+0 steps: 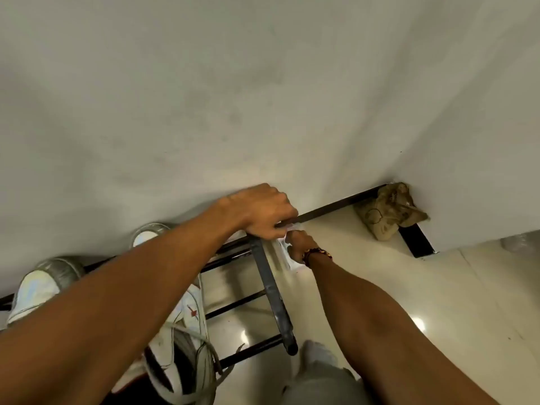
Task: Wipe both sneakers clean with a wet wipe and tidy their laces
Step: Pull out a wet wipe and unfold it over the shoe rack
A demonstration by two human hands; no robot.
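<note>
2 hands (280, 229) at rack (270, 287) w/ 2 sneakers (187, 331) (white).

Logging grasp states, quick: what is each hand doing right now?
Left hand: fingers curled over the rack's top bar, gripping it.
Right hand: curled around something white; what it is cannot be told.

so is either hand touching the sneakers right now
No, the left hand and right hand are together at the rack's far end, away from the sneakers.
</note>
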